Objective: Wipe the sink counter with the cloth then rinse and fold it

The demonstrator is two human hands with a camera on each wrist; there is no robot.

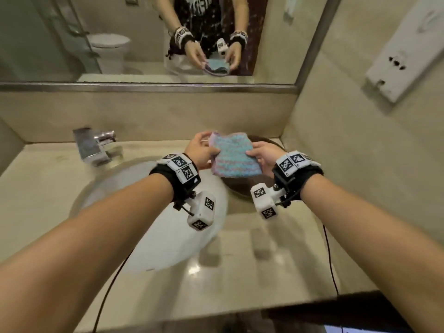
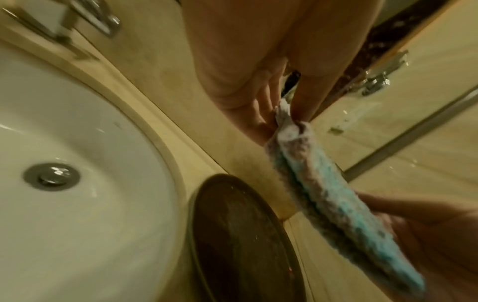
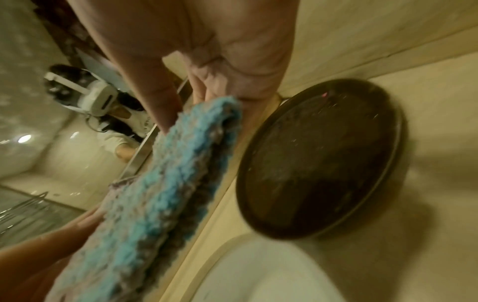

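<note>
From the head view, two bare arms reach out over a sink counter (image 1: 276, 248). The left hand (image 1: 199, 150) and the right hand (image 1: 263, 153) hold a cloth (image 1: 231, 153) up in the air between them. The cloth is blue and pink, and it is folded into a small square. The left hand pinches its left edge and the right hand pinches its right edge. The cloth is above the far part of the counter, just over a dark round tray (image 1: 240, 188). A white sink bowl (image 1: 153, 227) sits near and to the left. A shiny tap (image 1: 96, 145) stands at the far left of the bowl. A mirror (image 1: 120, 32) on the far wall shows the hands and the cloth again.

From the left wrist view, the left hand (image 2: 245, 67) has its thumb on one side of the cloth (image 2: 333, 198) and its fingers on the other, pinching a corner. The cloth shows its folded layers from the side. The right hand (image 2: 424, 228) holds the other end. Below are the sink bowl (image 2: 85, 214) with its drain (image 2: 51, 176) and the dark tray (image 2: 240, 245).

From the right wrist view, the right hand (image 3: 207, 51) pinches the end of the cloth (image 3: 155, 194) between thumb and fingers. The dark tray (image 3: 323, 159) lies on the counter to the right, and the rim of the sink bowl (image 3: 258, 275) is near it.
</note>
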